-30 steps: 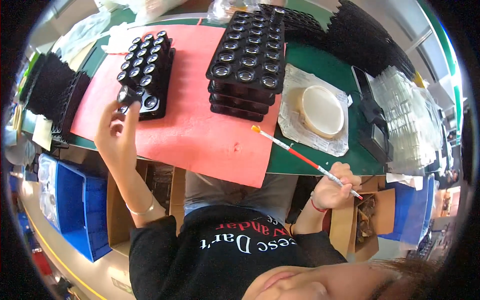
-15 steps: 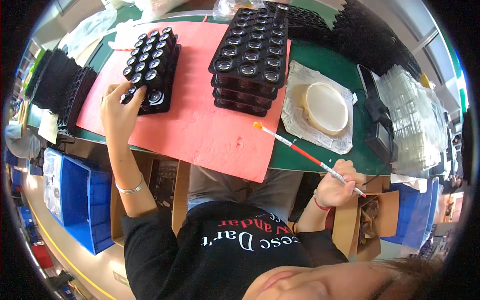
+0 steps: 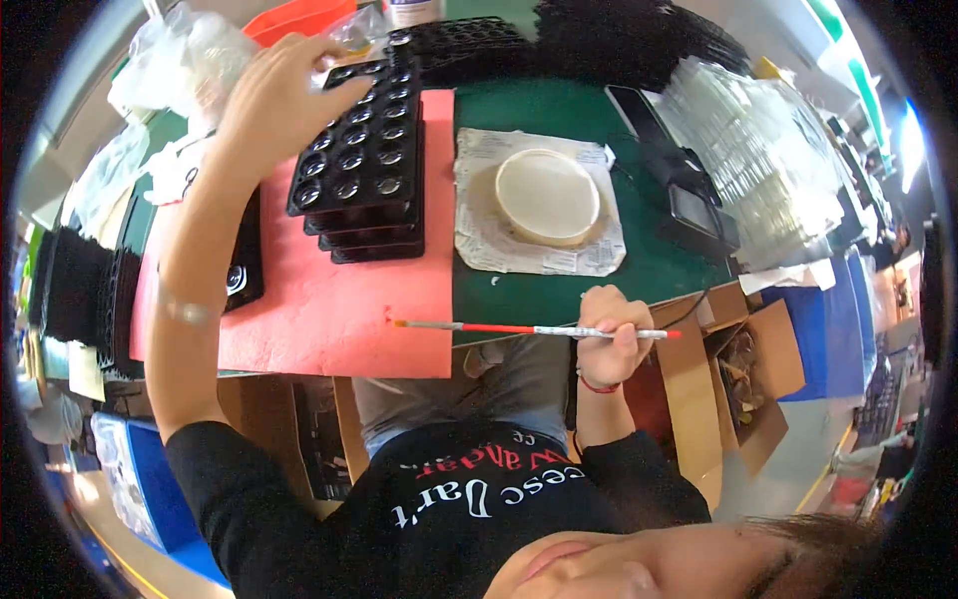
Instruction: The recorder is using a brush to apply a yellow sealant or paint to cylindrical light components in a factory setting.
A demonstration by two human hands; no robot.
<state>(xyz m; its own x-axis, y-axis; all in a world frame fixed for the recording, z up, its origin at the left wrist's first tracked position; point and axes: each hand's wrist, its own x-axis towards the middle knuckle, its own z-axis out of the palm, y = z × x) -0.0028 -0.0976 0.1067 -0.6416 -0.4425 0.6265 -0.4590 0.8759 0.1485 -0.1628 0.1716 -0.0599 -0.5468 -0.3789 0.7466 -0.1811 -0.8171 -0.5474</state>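
A slim paintbrush (image 3: 499, 327) with a red and white handle is pinched in my right hand (image 3: 611, 334). It lies nearly level, its orange-tinged tip over the pink sheet (image 3: 329, 329). My left hand (image 3: 284, 105) reaches across to the far end of a stack of black trays (image 3: 364, 215), thumb and fingers apart. The top tray's round pockets hold dark round pieces with shiny centres. Behind my left forearm, a smaller black tray (image 3: 249, 275) is mostly hidden; one shiny-centred piece shows at its near corner.
A round white dish (image 3: 547, 195) stands on a paper-wrapped pad (image 3: 469, 235), right of the pink sheet. Farther right are a black device (image 3: 691, 215) and stacked clear trays (image 3: 768, 150). More black trays (image 3: 75, 290) stand left. Open cardboard boxes (image 3: 763, 349) sit below the table edge.
My left hand has left the smaller tray and moved far and right to the tray stack. The brush has swung level, its tip lower. The whole view has shifted rightward.
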